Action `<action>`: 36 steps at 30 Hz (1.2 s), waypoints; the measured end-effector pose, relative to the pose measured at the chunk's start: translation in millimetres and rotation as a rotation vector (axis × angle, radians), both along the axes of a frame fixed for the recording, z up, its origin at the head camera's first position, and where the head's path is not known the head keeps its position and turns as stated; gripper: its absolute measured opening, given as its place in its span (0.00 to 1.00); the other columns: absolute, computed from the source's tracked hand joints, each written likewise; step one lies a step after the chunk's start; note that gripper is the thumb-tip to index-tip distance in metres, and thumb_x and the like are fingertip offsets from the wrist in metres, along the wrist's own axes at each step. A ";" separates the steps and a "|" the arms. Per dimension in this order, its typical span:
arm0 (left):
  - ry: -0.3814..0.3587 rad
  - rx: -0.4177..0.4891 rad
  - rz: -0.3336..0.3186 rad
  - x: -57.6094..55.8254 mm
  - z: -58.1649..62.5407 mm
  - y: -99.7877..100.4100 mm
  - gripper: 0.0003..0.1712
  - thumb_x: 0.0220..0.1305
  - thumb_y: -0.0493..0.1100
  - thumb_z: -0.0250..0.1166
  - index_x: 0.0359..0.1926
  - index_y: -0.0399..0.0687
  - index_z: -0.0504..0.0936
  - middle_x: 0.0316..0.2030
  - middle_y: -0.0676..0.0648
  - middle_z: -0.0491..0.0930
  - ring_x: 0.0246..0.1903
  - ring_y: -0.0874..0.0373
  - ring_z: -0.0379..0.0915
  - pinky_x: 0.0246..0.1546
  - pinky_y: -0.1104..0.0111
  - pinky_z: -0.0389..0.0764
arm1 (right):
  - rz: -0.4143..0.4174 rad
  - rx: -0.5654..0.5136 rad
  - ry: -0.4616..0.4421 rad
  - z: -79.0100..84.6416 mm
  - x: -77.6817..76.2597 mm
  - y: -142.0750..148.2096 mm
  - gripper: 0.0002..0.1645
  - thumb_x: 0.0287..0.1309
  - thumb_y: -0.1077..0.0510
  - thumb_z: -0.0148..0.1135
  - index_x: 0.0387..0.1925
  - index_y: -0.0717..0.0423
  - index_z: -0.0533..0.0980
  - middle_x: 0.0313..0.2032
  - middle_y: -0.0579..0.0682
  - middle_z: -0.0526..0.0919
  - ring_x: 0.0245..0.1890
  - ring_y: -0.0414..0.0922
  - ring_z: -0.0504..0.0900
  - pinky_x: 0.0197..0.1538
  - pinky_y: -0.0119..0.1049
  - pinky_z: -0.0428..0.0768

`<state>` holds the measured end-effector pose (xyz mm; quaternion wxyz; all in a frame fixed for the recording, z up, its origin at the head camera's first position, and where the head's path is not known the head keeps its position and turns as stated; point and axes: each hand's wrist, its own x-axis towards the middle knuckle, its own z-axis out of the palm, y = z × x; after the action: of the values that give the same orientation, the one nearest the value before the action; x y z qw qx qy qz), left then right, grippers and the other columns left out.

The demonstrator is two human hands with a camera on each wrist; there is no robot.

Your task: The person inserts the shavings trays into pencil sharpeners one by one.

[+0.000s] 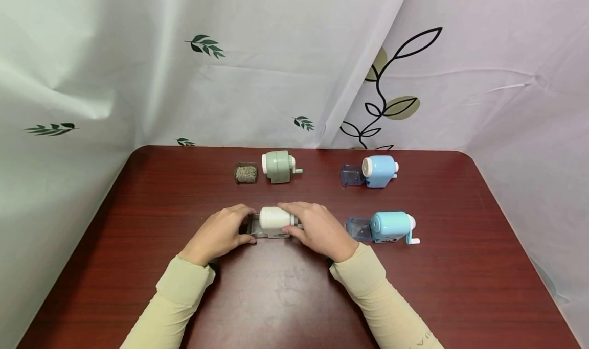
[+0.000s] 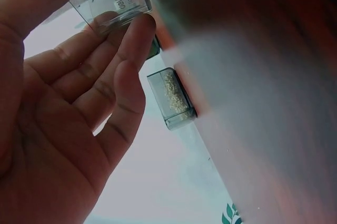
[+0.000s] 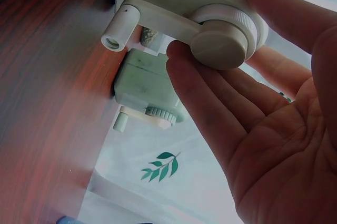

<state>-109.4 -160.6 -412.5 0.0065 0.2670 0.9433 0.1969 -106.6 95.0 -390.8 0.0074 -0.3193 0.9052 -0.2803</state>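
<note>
At mid-table: one white sharpener (image 1: 274, 218), upright, between both hands; we find it at the brown table (image 1: 285, 303).
Left hand (image 1: 218, 231): pinching the clear drawer (image 2: 117, 2) by its outer end, thumb on the near side, fingers on the far side.
Drawer: between those fingertips, to the left of the white body; whether any part remains inside we cannot tell.
Right hand (image 1: 319, 229): holding the white sharpener's right end, thumb near, fingers across the top and far side.
Crank (image 3: 163, 21): at that same end, its handle lowered toward the table.
Behind: one green sharpener (image 1: 278, 166); we log its shavings-filled tray (image 1: 246, 173) just apart, to the left.
Right rear: one blue sharpener (image 1: 380, 171), blue bin (image 1: 352, 176) beside it.
Right front: one aqua sharpener (image 1: 391, 226), aqua bin (image 1: 359, 228) beside it.
Backdrop: white cloth (image 1: 257, 93), leaf-printed.
</note>
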 end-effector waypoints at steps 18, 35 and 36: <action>-0.018 0.027 -0.004 -2.5 -1.2 12.6 0.35 0.45 0.45 0.83 0.52 0.34 0.81 0.48 0.43 0.84 0.45 0.48 0.82 0.48 0.54 0.81 | 0.000 -0.018 -0.019 0.6 -0.1 0.0 0.30 0.64 0.51 0.69 0.65 0.57 0.75 0.57 0.53 0.82 0.53 0.45 0.82 0.53 0.45 0.80; -0.030 0.049 -0.006 -4.1 1.6 16.9 0.35 0.43 0.44 0.84 0.51 0.32 0.81 0.46 0.41 0.84 0.45 0.48 0.82 0.48 0.55 0.81 | -0.003 -0.051 -0.013 0.9 -0.4 -0.5 0.29 0.62 0.53 0.70 0.63 0.58 0.77 0.56 0.53 0.83 0.53 0.45 0.83 0.52 0.43 0.81; -0.031 0.051 -0.007 -4.1 1.7 17.4 0.35 0.43 0.43 0.84 0.51 0.32 0.81 0.46 0.41 0.84 0.45 0.48 0.82 0.48 0.55 0.81 | -0.005 -0.054 -0.014 1.1 -0.4 -0.5 0.29 0.62 0.53 0.70 0.63 0.57 0.77 0.56 0.53 0.83 0.53 0.45 0.83 0.52 0.43 0.81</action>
<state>-113.5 -143.2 -410.8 0.0150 0.2673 0.9368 0.2251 -107.0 94.5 -389.7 0.0042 -0.3153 0.8980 -0.3068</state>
